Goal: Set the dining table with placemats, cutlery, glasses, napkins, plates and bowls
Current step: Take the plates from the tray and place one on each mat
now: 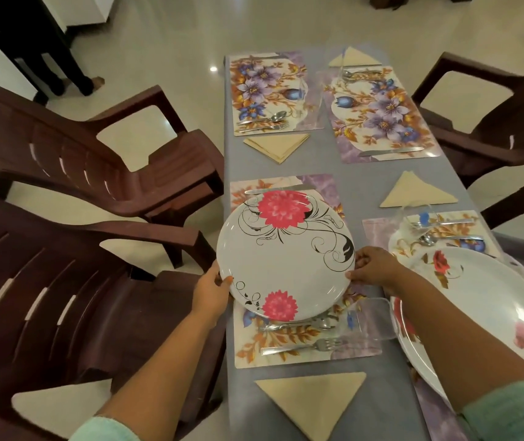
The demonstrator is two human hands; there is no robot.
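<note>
Over the near-left placemat [302,348], the plate [283,256] hangs tilted, left hand [211,292] and right hand [372,265] gripping opposite rims — plate-laying step — next, I judge, lowering it flat between knife [278,190] and fork [302,346].

No legible txt/labels anywhere (plates, mats: floral patterns only).

The plate [286,256] is white with pink flowers and black swirls. Beneath it, the placemat [302,345] shows orange leaves on cream, perhaps lilac-edged. Beside it, napkins [315,402] are beige on the grey desk [353,186].
</note>
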